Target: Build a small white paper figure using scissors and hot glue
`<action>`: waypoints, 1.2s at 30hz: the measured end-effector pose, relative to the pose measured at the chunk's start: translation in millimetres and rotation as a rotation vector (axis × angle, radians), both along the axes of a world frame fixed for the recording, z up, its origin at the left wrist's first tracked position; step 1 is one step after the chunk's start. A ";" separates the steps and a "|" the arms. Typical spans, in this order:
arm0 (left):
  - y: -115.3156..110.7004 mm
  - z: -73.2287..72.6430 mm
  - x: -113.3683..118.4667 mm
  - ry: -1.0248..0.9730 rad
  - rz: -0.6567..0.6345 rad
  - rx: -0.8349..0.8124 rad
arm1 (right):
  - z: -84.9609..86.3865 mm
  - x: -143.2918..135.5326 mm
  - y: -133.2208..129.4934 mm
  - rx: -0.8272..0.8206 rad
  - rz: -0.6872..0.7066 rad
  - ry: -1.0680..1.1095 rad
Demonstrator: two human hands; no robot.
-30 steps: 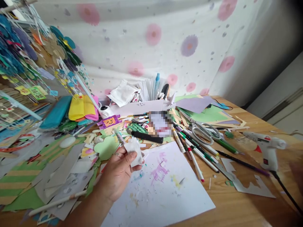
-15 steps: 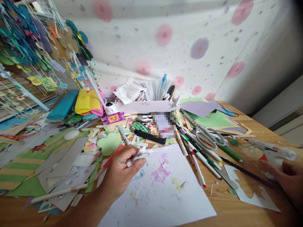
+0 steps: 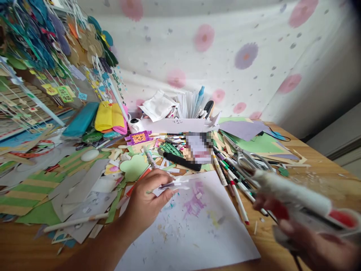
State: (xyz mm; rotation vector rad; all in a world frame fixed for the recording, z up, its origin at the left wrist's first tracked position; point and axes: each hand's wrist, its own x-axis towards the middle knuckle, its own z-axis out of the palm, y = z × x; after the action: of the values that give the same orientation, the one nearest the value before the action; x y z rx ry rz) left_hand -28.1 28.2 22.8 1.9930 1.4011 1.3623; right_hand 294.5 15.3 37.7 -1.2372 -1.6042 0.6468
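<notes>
My left hand (image 3: 153, 199) is over the left part of a large white sheet (image 3: 214, 233) smeared with purple, yellow and blue marks. Between its thumb and fingers I pinch a small white paper piece (image 3: 176, 183), seen nearly edge-on. My right hand (image 3: 307, 233) grips a hot glue gun (image 3: 296, 199) with a white body and red parts, to the right of the sheet. The gun's nose points left, towards my left hand; it is blurred by motion. A dark cord runs down from its handle.
Markers (image 3: 238, 201) and grey-handled scissors (image 3: 251, 160) lie right of the sheet. A black cutter (image 3: 182, 162) and a green paper flower (image 3: 134, 167) sit beyond it. Paper scraps (image 3: 81, 199) cover the left side. A white box (image 3: 175, 125) stands at the back; paper strings (image 3: 67, 75) hang at upper left.
My right hand has lifted the glue gun from the tabletop at the right and brought it left and nearer. My left hand still pinches the paper piece, which now shows more clearly.
</notes>
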 end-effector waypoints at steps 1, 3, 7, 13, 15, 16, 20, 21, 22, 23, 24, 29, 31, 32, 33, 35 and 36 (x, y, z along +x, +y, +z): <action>0.1 -0.4 -0.6 0.011 -0.004 0.009 | 8.6 -18.5 -1.9 -0.025 0.137 -0.044; -0.1 -0.6 -1.8 0.041 -0.017 0.023 | 21.4 -47.6 -3.3 -0.016 0.316 -0.112; -0.8 2.1 -2.1 0.054 -0.009 0.059 | 27.0 -76.8 -2.1 0.100 0.412 -0.249; -1.7 4.9 2.0 0.039 -0.012 0.063 | 16.7 -88.7 -2.8 0.224 0.479 -0.412; -2.0 3.1 2.2 0.043 -0.017 0.067 | 13.9 -90.3 -2.4 0.221 0.500 -0.470; -2.1 1.9 1.8 0.047 -0.020 0.070 | 12.5 -90.8 -2.1 0.217 0.498 -0.487; -2.1 -2.4 -0.9 0.065 -0.018 0.106 | 6.8 -91.7 -2.9 0.196 0.459 -0.515; -1.9 -2.9 -1.4 0.068 -0.018 0.121 | 5.5 -91.7 -3.6 0.203 0.446 -0.514; -1.7 -3.2 -1.6 0.070 -0.018 0.134 | 4.3 -91.6 -4.4 0.211 0.432 -0.512; -1.5 -3.2 -1.6 0.072 -0.019 0.141 | 3.0 -91.5 -5.1 0.226 0.416 -0.505; -1.3 -3.0 -1.4 0.075 -0.020 0.143 | 1.7 -91.3 -5.7 0.238 0.406 -0.502; -1.7 -0.6 1.3 0.078 -0.015 0.113 | -5.5 -90.9 -5.6 0.263 0.406 -0.521; -2.5 0.2 1.7 0.076 -0.012 0.105 | -8.2 -91.0 -5.3 0.241 0.399 -0.520; -2.9 0.4 1.6 0.075 -0.010 0.105 | -9.1 -91.1 -5.3 0.223 0.397 -0.519; -3.2 0.6 1.3 0.073 -0.009 0.107 | -9.8 -91.2 -5.3 0.210 0.394 -0.514; -3.6 0.4 0.4 0.064 -0.008 0.110 | -9.6 -91.2 -5.5 0.209 0.384 -0.492; -3.7 0.3 -0.2 0.060 -0.010 0.111 | -8.7 -91.1 -5.5 0.212 0.379 -0.473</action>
State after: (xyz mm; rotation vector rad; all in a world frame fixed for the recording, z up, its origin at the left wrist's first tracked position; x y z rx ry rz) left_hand -28.4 24.5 23.0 2.1257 1.3664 1.4154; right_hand 203.4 9.8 29.1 -0.9788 -2.2727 0.4105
